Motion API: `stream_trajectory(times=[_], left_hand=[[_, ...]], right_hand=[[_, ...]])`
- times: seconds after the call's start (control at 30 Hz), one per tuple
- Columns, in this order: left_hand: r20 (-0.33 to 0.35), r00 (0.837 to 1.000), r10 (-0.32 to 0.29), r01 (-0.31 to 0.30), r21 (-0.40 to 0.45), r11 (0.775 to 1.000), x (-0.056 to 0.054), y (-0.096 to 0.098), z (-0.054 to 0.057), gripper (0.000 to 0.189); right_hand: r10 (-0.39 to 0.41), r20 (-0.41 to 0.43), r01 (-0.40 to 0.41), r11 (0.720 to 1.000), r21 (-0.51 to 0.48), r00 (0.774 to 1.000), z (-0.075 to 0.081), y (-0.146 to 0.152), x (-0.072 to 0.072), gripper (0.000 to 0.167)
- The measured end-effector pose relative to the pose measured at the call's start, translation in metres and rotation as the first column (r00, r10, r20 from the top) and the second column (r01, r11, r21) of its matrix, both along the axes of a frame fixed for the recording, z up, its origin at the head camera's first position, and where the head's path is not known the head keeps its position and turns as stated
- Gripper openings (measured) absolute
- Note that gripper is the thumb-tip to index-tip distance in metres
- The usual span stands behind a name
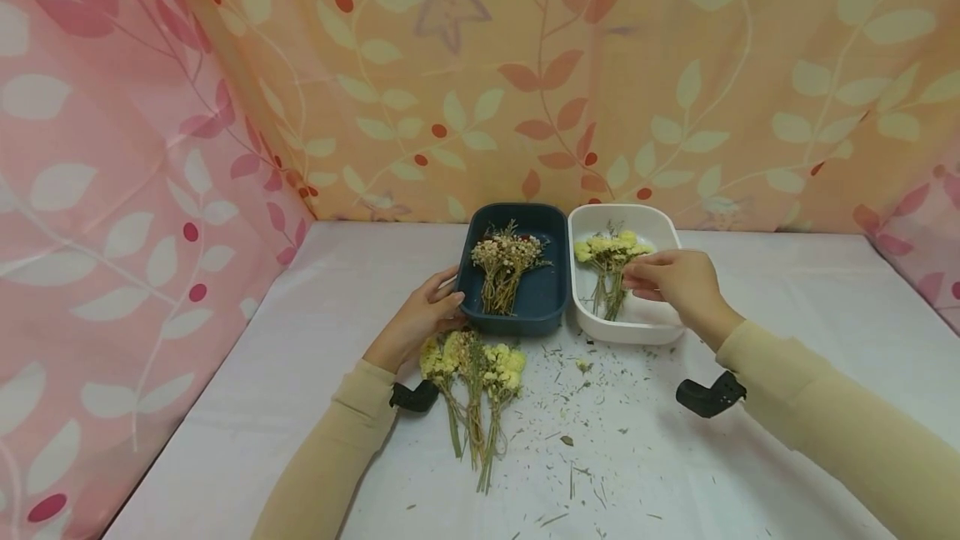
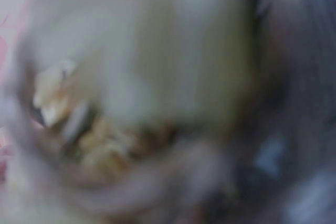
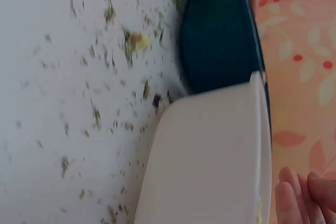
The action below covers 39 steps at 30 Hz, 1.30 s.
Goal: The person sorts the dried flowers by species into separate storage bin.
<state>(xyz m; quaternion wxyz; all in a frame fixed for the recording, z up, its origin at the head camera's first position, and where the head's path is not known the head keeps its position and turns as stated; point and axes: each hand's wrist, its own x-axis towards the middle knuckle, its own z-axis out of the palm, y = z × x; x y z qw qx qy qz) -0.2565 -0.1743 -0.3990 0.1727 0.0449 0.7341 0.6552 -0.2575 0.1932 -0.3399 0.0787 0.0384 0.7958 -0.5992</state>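
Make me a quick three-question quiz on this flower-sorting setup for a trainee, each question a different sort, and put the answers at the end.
1. Multiple choice: what lies in the dark blue tray?
A) A pair of scissors
B) Cream dried flowers
C) A ball of string

2. True or false: in the head view, the white tray stands to the left of the dark blue tray.

3. Short answer: which hand is over the white tray, and what are its fingers close to?

Key:
1. B.
2. False; it stands to the right.
3. The right hand; its fingers are close to the yellow dried flowers there.
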Motion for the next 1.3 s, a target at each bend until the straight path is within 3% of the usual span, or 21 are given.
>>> stream_trajectory(times=[0.4, 0.9, 1.3], left_hand=[[0.001, 1.000, -0.006, 0.006, 0.026, 1.000, -0.001, 0.001, 0.002, 0.062], [0.009, 1.000, 0.006, -0.006, 0.021, 1.000, -0.002, 0.001, 0.001, 0.061], [-0.005, 1.000, -0.006, 0.007, 0.024, 1.000, -0.001, -0.001, 0.000, 0.064]], right_hand=[[0.141, 0.057, -0.130, 0.978, -0.162, 0.988, 0.000, -0.018, 0.041, 0.048], [0.308, 0.198, -0.231, 0.913, -0.336, 0.930, -0.035, -0.062, 0.073, 0.047], [0.368, 0.281, -0.268, 0.903, -0.336, 0.886, -0.058, -0.085, 0.094, 0.039]])
